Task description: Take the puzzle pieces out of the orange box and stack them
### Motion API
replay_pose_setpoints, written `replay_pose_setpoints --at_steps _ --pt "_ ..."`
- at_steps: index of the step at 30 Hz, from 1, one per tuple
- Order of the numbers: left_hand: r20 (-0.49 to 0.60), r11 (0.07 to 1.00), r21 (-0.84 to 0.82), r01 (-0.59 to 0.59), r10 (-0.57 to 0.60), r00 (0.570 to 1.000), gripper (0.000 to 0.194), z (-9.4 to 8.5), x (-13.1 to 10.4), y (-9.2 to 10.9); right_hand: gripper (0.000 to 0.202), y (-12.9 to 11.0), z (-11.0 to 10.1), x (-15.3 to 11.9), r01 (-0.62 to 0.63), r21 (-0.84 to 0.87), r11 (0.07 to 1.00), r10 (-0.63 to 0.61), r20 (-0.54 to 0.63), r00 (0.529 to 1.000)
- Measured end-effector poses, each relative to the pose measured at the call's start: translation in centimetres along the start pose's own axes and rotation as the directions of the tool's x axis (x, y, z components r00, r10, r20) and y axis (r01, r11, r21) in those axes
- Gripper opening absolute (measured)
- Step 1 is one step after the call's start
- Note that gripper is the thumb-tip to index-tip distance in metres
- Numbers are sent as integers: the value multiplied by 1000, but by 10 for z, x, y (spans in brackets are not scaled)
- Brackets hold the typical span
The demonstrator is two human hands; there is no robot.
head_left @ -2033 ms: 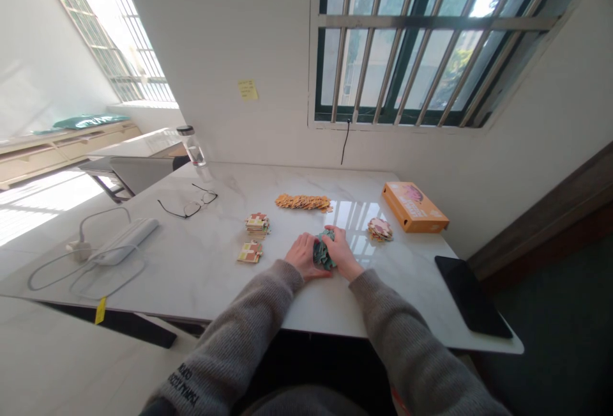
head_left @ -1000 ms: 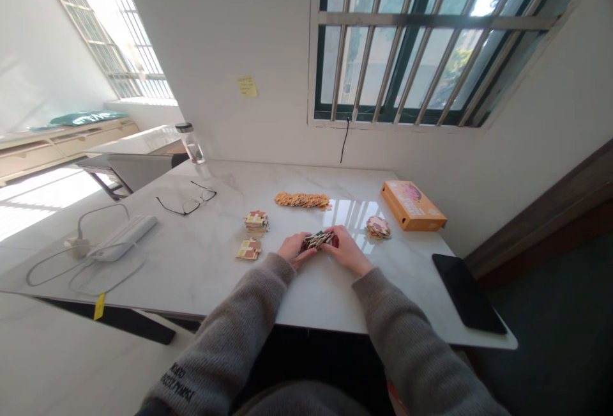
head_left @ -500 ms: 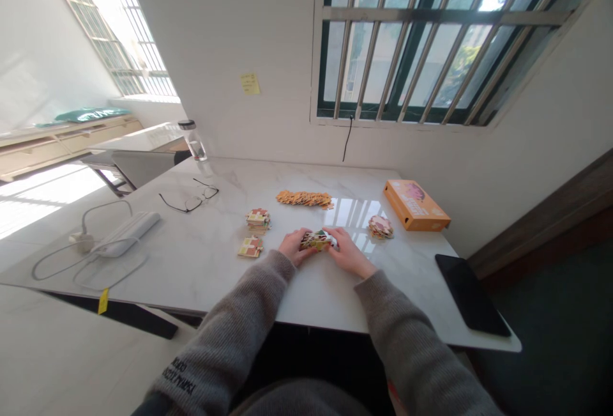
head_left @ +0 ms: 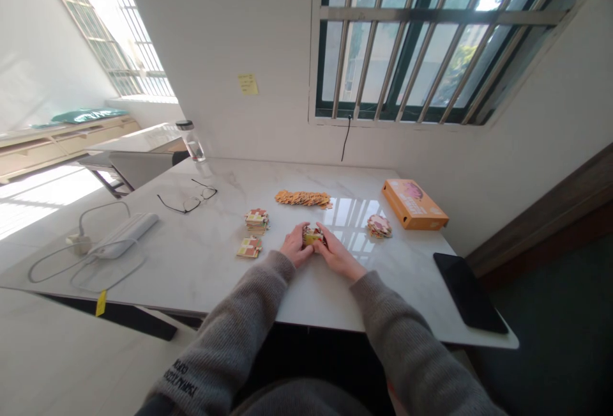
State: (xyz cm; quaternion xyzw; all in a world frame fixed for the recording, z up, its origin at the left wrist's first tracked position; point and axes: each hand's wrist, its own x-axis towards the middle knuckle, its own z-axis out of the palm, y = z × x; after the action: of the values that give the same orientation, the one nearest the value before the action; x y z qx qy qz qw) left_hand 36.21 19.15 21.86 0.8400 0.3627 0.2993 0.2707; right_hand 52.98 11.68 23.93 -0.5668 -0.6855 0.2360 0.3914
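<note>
Between my two hands is a small stack of puzzle pieces (head_left: 313, 236), mostly covered by the fingers. My left hand (head_left: 295, 246) is closed on its left side, and my right hand (head_left: 334, 251) grips it from the right, the thumbs close together in front. Left of my hands stands a taller stack of puzzle pieces (head_left: 257, 220), with a lower pile of pieces (head_left: 249, 247) nearer me. Beyond the hands, a long row of orange-backed puzzle pieces (head_left: 303, 199) lies fanned out. To the right sits a pinkish pile of pieces (head_left: 379, 226).
An orange box (head_left: 416, 204) lies at the back right, with a black tablet (head_left: 469, 293) near the right edge. Glasses (head_left: 191, 203), a bottle (head_left: 192, 142) and a white power strip (head_left: 125, 236) with a looping cable occupy the left side of the white table (head_left: 191, 262).
My right hand has moved left, closer to my left hand. The stack between them now looks narrower and more compact. The piles on the table have stayed put.
</note>
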Motion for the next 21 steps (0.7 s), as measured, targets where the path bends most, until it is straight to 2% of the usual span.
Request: replay_pose_setpoints --at_steps 2,4,6,9,12,14,16,18,21 --pt "26 992 -129 10 -7 1000 61 1 2 -5 55 -3 -5 1 -87 -50 995 86 -19 996" --pt "32 987 -160 1 5 999 55 2 4 -5 49 -4 -8 3 -160 -152 975 156 -39 987" --pt "17 994 -105 -15 17 1000 53 3 5 -2 43 -4 -9 4 -230 -262 937 216 -82 973" --pt "3 999 1 -35 35 999 62 0 3 5 40 2 -10 6 -322 -373 870 278 -167 946" --pt "-8 998 30 -49 49 999 74 -1 0 6 38 10 -10 6 -319 -378 869 248 -225 942" --pt "-32 995 -81 -53 51 998 82 3 -1 4 42 15 -8 7 -278 -244 929 209 -274 939" --pt "-62 956 -292 -14 -4 998 80 12 1 1 48 19 -3 9 -217 -6 976 205 -311 928" --pt "-81 872 -486 56 -109 991 72 22 6 0 51 21 4 12 -181 228 957 246 -300 922" --pt "-80 742 -655 146 -259 962 65 37 18 2 52 22 14 17 -185 431 883 312 -245 918"
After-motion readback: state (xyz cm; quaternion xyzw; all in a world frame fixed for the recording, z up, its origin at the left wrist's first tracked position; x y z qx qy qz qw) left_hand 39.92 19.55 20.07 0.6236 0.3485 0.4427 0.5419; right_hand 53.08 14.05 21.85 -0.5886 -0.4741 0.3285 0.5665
